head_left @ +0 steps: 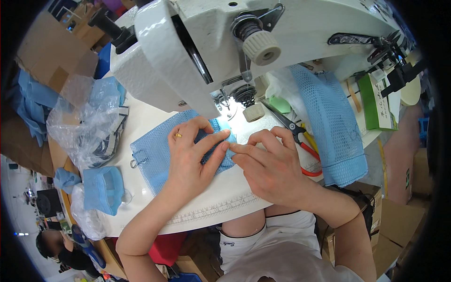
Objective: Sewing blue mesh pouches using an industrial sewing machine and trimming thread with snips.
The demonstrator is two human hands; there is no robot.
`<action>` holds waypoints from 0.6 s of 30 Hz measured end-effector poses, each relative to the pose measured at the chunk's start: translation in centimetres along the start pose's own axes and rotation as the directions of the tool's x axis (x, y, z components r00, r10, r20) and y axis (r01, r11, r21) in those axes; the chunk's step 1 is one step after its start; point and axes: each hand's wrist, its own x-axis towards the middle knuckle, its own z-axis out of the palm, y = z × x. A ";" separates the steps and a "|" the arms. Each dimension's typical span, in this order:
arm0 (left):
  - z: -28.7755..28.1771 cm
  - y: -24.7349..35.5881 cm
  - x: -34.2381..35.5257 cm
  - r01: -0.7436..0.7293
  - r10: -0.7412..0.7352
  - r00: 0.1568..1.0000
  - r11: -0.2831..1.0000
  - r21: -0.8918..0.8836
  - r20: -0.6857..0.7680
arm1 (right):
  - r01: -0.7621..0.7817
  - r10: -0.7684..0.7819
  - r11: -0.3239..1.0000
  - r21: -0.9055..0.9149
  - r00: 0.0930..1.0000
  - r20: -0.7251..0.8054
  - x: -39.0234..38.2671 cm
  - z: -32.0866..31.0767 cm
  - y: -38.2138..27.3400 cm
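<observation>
Blue mesh fabric (156, 151) is pinched near its edge by the left hand's (188, 157) narrowed thumb and forefinger and gripped by the right hand's (272, 164) curled fingers.

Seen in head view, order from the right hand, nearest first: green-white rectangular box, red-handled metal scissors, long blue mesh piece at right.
1. Red-handled scissors, immediately right.
2. Long blue mesh piece, farther right.
3. Green-white box, upper right.

White glare beneath the sewing machine (300, 33); edges curve into black
</observation>
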 end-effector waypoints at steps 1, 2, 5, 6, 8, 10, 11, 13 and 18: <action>0.0 0.0 0.1 0.000 0.000 1.000 1.000 0.003 0.004 | -0.001 0.001 1.000 -0.001 1.000 -0.002 0.0 0.0 0.1; -0.1 0.0 0.2 0.001 -0.001 1.000 1.000 0.007 0.008 | 0.001 -0.001 1.000 -0.005 1.000 0.008 0.0 0.0 0.2; 0.1 -0.2 0.3 0.002 -0.001 1.000 1.000 0.011 -0.013 | 0.000 0.000 1.000 -0.004 1.000 0.023 0.1 0.0 0.2; 0.0 -0.3 0.4 -0.001 0.001 1.000 1.000 0.010 -0.012 | -0.003 0.003 1.000 0.000 1.000 0.029 0.2 -0.1 0.2; -0.2 -0.6 0.5 0.034 -0.034 0.999 0.999 0.002 0.043 | -0.006 0.006 1.000 -0.001 0.999 0.044 0.2 -0.2 0.3; -0.3 -0.9 0.7 0.034 -0.034 0.999 0.999 0.000 0.036 | -0.009 0.009 1.000 0.001 0.998 0.059 0.2 -0.1 0.3; -0.3 -1.0 0.9 0.033 -0.033 0.999 0.999 -0.005 0.028 | -0.010 0.009 1.000 0.001 0.997 0.071 0.2 0.0 0.3; -0.3 -1.2 1.2 0.017 -0.017 1.000 1.000 0.006 0.016 | -0.012 0.012 1.000 -0.002 0.997 0.080 0.1 0.0 0.3; -0.4 -1.6 1.2 0.033 -0.033 0.999 0.999 0.005 0.039 | -0.084 0.080 0.996 0.033 0.992 0.093 0.1 0.3 0.2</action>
